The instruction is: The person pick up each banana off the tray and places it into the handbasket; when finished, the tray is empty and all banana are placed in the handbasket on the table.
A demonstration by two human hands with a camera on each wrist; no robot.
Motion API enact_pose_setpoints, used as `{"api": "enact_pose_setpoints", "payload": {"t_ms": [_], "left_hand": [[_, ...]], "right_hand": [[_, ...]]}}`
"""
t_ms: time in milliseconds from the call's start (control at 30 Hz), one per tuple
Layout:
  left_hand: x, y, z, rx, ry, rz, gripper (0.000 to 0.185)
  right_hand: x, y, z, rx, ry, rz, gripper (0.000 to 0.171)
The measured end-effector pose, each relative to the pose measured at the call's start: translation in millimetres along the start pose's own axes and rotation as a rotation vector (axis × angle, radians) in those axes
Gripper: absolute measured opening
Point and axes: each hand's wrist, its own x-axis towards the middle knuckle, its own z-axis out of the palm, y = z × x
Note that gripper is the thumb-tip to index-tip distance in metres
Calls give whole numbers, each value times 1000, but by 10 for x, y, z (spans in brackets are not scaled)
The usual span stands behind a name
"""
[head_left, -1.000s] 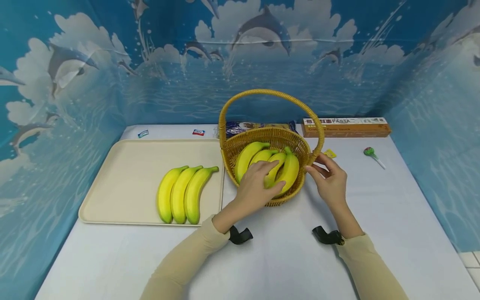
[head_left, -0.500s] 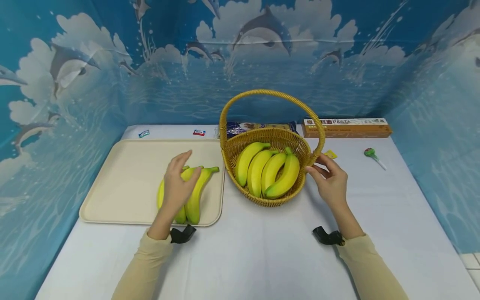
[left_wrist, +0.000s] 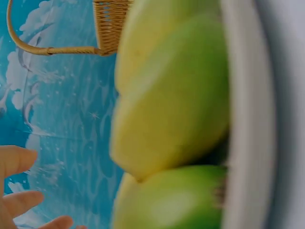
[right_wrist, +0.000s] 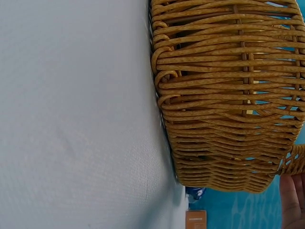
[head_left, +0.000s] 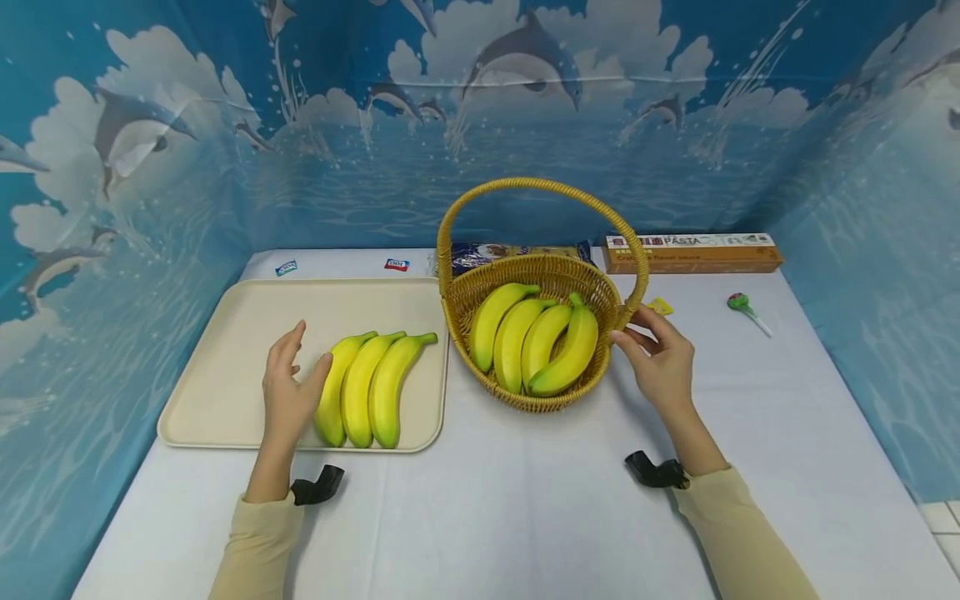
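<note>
We find the left hand (head_left: 288, 392) spread wide, thumb touching the bunch (head_left: 365, 387) just right; its long axis runs near-to-far.

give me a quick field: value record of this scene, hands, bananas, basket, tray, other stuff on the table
left hand: open, thumb against the bananas on the tray
right hand: fingers at the basket by the handle's base
bananas in the basket: one bunch
tray: beige, left of basket
behind basket: snack bag, pasta box
right side: lollipop
table: white
</note>
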Motion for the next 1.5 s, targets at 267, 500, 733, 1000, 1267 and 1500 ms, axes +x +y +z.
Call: {"api": "enact_pose_setpoints", "payload": {"t_ms": [267, 500, 733, 1000, 1267, 1500], "left_hand": [[-1, -292, 76, 106, -222, -127, 64], [-5, -440, 140, 185, -282, -175, 62], [-11, -445, 196, 179, -211, -190, 61], [10, -295, 200, 130, -73, -138, 58], [104, 384, 278, 62, 20, 21, 54], [209, 1040, 754, -59, -89, 221, 51]], "right_hand": [[-5, 222, -3, -2, 6, 9, 48], [0, 358, -13, -7, 0, 11, 49], [-6, 204, -10, -28, 3, 14, 49], [2, 36, -3, -3, 0, 3, 45], [2, 180, -13, 2, 6, 0, 48], [-2, 35, -7, 4, -2, -3, 45]]}}
